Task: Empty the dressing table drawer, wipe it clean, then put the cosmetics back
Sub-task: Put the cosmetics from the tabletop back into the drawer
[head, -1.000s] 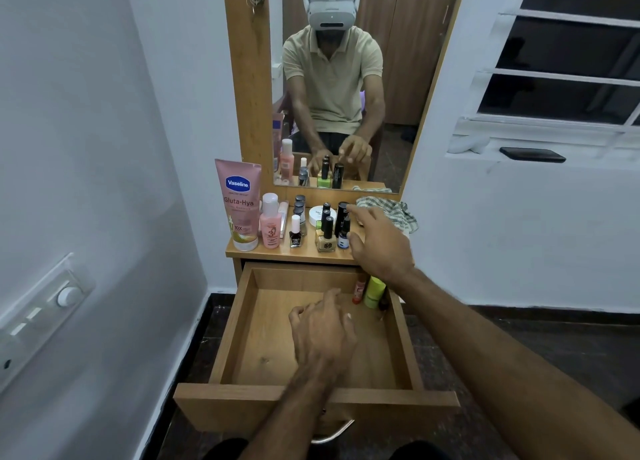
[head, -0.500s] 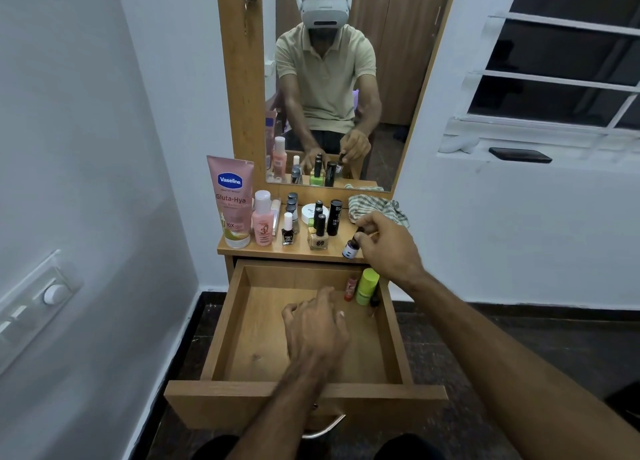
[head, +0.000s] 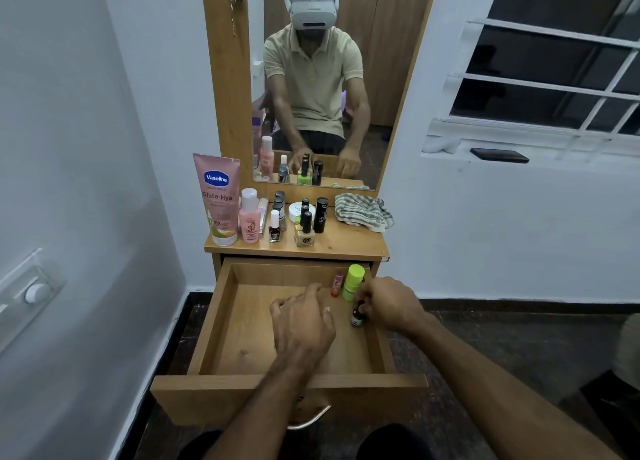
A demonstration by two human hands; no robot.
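The wooden drawer stands pulled out below the dressing table top. My right hand pinches a small dark bottle by its cap, holding it upright on the drawer floor by the right wall. Behind it stand a green bottle and a small red tube. My left hand hovers over the drawer's middle, fingers loosely curled, holding nothing. On the top stand a pink Vaseline tube, a pink bottle, several nail polishes and a black tube.
A checked cloth lies crumpled at the right of the table top. A mirror rises behind it. White walls close in on both sides. A dark phone lies on the window sill at right.
My right hand has carried the small dark bottle from the table top down into the drawer, beside the green bottle. The left hand has stayed over the drawer.
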